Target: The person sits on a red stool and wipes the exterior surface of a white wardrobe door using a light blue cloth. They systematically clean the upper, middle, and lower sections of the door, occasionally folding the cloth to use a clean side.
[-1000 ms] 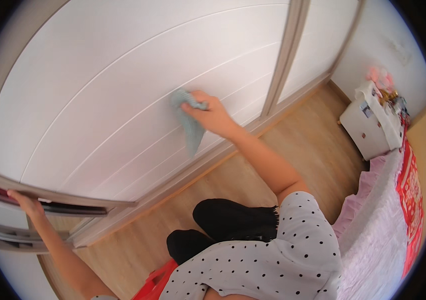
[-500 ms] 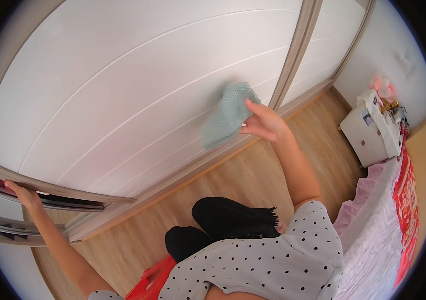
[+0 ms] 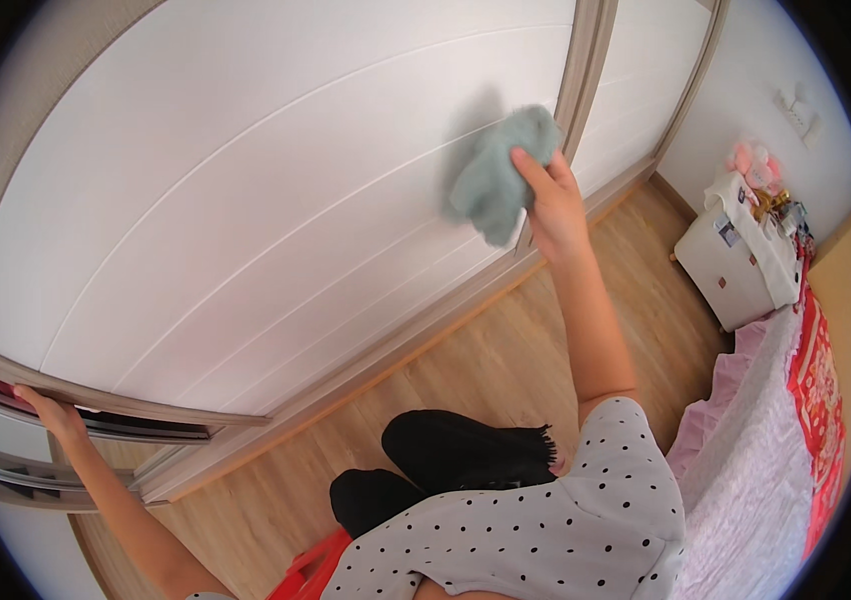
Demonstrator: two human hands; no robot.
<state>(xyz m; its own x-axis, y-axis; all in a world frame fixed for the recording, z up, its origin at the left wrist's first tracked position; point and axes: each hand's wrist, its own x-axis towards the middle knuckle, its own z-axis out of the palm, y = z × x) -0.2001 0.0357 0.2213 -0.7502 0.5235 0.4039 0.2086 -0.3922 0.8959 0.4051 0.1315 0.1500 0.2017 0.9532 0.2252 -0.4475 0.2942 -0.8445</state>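
Observation:
My right hand [image 3: 552, 205] grips a light blue cloth [image 3: 498, 172] and presses it against the white sliding wardrobe door [image 3: 246, 220], close to the door's grey vertical frame [image 3: 586, 70]. My left hand [image 3: 54, 413] rests on the edge of the door's grey frame [image 3: 96, 400] at the far left, fingers curled over it. My arm stretches out over the wooden floor [image 3: 506, 370].
A small white cabinet [image 3: 736, 260] with pink and gold items on top stands at the right by the wall. A bed with a pink frilled cover [image 3: 756, 440] and a red cloth lies along the right edge. A red object [image 3: 311, 575] sits near my legs.
My right hand has swept the cloth across the door from the middle toward the right and upward, up to the vertical frame. The left hand has stayed on the frame edge.

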